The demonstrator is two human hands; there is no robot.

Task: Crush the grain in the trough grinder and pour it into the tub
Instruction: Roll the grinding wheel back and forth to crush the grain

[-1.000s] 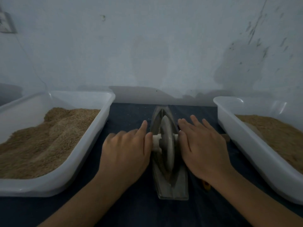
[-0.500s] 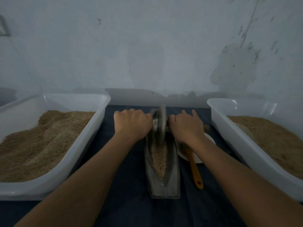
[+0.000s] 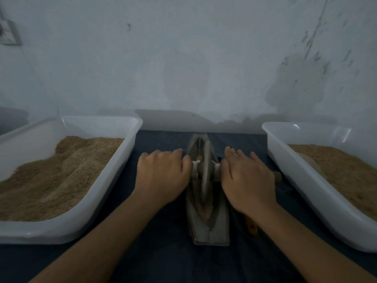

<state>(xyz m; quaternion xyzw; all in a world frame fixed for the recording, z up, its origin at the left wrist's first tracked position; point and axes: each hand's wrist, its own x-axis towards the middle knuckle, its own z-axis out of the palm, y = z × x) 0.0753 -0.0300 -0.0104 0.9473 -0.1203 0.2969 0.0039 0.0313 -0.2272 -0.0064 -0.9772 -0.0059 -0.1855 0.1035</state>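
The metal trough grinder (image 3: 210,231) lies lengthwise on the dark cloth between two tubs. Its stone wheel (image 3: 205,170) stands upright near the trough's middle, on a pale axle (image 3: 194,170). My left hand (image 3: 163,176) presses its palm on the axle's left end, fingers loosely bent forward. My right hand (image 3: 246,180) lies over the right end with its fingers stretched forward; the wooden tip of the axle (image 3: 277,176) sticks out beyond it. Brownish grain (image 3: 207,213) fills the near part of the trough.
A white tub (image 3: 102,201) on the left and another white tub (image 3: 306,190) on the right each hold a heap of tan grain. An orange-handled utensil (image 3: 252,226) lies under my right forearm. A blue wall closes the back.
The wheel rolled to the trough's far end half a second ago and has come back toward me to the middle. Both hands moved with it.
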